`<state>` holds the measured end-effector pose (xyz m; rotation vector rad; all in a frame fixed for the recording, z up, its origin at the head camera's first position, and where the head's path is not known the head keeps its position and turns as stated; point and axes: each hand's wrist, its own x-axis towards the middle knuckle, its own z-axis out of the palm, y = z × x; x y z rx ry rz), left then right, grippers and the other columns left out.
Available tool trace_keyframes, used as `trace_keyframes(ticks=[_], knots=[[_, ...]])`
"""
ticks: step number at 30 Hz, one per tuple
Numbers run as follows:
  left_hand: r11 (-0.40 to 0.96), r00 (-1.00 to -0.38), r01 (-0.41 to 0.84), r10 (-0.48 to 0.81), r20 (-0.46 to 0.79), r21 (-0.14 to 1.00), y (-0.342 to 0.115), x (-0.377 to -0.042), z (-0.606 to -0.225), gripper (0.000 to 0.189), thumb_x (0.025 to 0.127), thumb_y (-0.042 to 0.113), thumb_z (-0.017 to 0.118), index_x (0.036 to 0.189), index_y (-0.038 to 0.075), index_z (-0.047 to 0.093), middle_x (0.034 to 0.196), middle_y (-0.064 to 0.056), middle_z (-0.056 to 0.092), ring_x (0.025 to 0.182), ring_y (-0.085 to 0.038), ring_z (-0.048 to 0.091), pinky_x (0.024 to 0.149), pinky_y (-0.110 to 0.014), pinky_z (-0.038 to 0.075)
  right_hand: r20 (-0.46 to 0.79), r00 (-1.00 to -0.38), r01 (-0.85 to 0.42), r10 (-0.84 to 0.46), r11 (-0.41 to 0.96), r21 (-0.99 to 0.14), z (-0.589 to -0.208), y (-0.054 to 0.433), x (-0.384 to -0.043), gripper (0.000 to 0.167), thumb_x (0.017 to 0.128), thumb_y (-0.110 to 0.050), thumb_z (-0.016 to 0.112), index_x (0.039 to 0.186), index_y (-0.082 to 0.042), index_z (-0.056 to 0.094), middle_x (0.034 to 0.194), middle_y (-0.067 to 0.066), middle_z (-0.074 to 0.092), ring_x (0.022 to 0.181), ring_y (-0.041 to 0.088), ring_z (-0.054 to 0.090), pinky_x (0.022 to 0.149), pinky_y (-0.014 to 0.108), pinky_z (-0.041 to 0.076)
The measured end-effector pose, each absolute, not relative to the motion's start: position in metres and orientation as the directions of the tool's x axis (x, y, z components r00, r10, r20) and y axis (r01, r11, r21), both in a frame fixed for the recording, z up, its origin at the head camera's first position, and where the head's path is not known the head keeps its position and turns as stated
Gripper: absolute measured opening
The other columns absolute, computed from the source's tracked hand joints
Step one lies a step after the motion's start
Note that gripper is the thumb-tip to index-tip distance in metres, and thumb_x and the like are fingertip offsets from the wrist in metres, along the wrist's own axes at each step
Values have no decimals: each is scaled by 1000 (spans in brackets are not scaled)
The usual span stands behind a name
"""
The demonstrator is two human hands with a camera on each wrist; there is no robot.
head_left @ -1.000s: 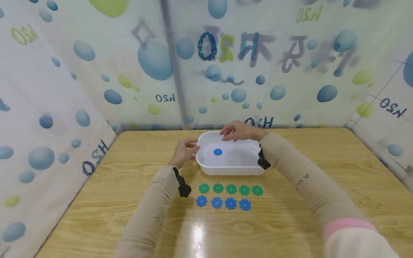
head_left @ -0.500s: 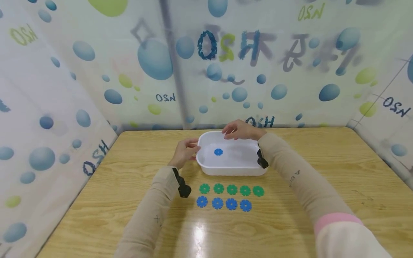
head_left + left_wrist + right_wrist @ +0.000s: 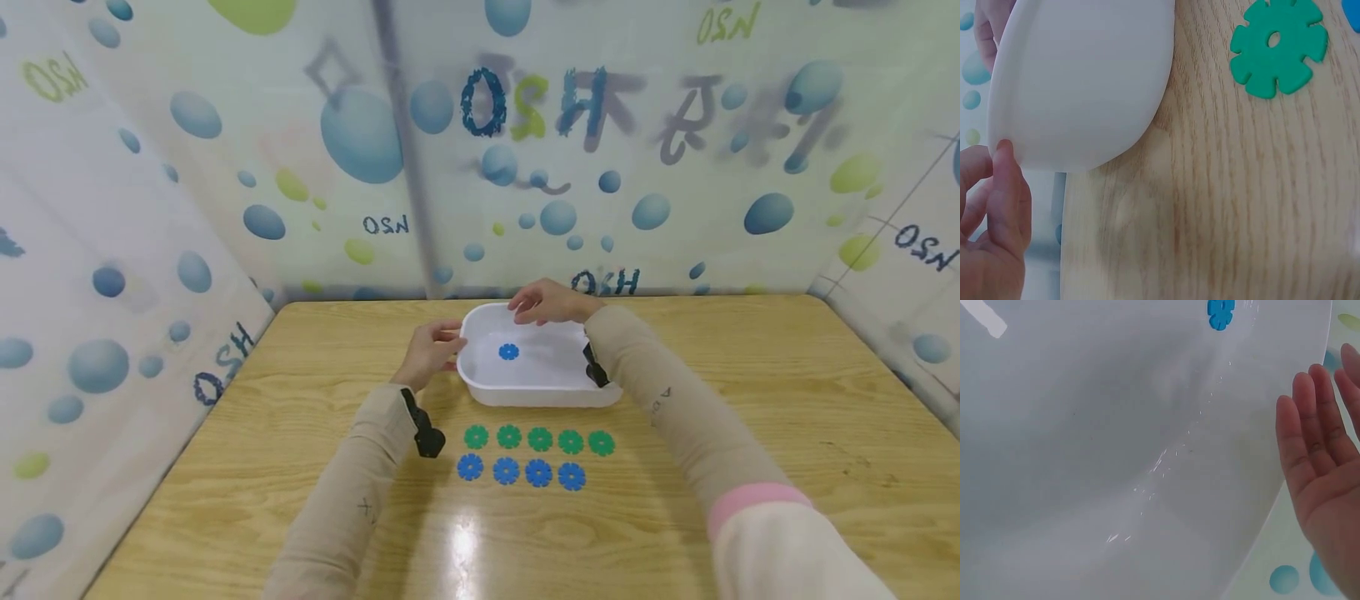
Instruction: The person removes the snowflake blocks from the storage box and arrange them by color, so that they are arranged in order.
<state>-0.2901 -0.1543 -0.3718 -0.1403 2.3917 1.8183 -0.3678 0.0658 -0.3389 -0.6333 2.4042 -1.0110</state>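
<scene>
A white oval plastic tub [image 3: 543,398] stands near the back of the table, with a blue notched disc [image 3: 508,352] lying inside. At the tub's left end my left hand [image 3: 427,354] holds it, the thumb [image 3: 1007,187] right at the rim in the left wrist view. Over the tub's far rim hovers my right hand [image 3: 551,302], its fingers loosely bent and nothing between them. The right wrist view shows its palm [image 3: 1329,500] facing the inside of the tub. In front lie a row of green notched discs [image 3: 540,439] and a row of blue notched discs [image 3: 538,472].
The wooden table [image 3: 337,333] meets a patterned curtain [image 3: 480,250] at its back edge. Similar curtain panels stand on the left and right. A black camera mount [image 3: 427,437] sits on the left wrist, another [image 3: 596,367] on the right.
My right forearm has swung a little to the left, while the right hand stays over the tub's far side. The left hand, the tub and the discs keep their places.
</scene>
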Motion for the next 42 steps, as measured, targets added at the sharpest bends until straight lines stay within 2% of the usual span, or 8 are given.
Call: trace_keyframes(ticks=[6, 11, 17, 27, 36, 42], knots=[[271, -986, -163, -1, -169, 949, -156, -291, -372, 35, 86, 7, 57, 121, 5, 52, 107, -16, 52, 93, -33, 56, 61, -30, 53, -200, -800, -246, -566, 613, -751, -339, 59, -370, 33, 87, -13, 57, 117, -3, 54, 108, 10, 58, 97, 22, 53, 79, 32, 48], [271, -986, -159, 0, -165, 949, -155, -291, -372, 35, 85, 6, 57, 120, 5, 52, 107, -17, 52, 92, -33, 57, 62, -31, 53, -190, -781, -289, -595, 615, -734, -341, 59, -371, 29, 86, -11, 58, 114, -4, 56, 104, 9, 58, 95, 22, 52, 79, 32, 47], [271, -987, -156, 4, -163, 950, -155, -291, -373, 35, 85, 6, 57, 120, 5, 52, 106, -17, 51, 92, -35, 57, 62, -32, 54, -239, -750, -312, -617, 648, -695, -345, 61, -368, 31, 85, -12, 59, 115, -4, 56, 102, 6, 58, 93, 20, 53, 78, 30, 48], [277, -987, -152, 2, -159, 949, -155, -294, -375, 35, 85, 6, 58, 119, 5, 53, 107, -17, 51, 92, -33, 57, 60, -29, 53, -301, -711, -267, -636, 639, -721, -368, 56, -370, 32, 84, -14, 61, 113, -5, 55, 106, 7, 57, 95, 20, 53, 78, 28, 48], [273, -985, -162, 9, -171, 948, -153, -293, -372, 35, 85, 7, 58, 120, 4, 53, 106, -17, 51, 93, -34, 56, 59, -28, 53, -255, -716, -328, -650, 636, -699, -386, 54, -373, 34, 78, -13, 68, 110, -5, 58, 105, 6, 58, 97, 19, 52, 85, 29, 45], [273, -985, -162, 12, -172, 948, -154, -293, -372, 35, 85, 6, 58, 120, 3, 52, 106, -17, 51, 94, -35, 56, 59, -28, 53, -251, -712, -335, -655, 632, -699, -389, 52, -373, 36, 76, -10, 69, 111, -5, 60, 100, 5, 58, 91, 18, 50, 82, 27, 44]])
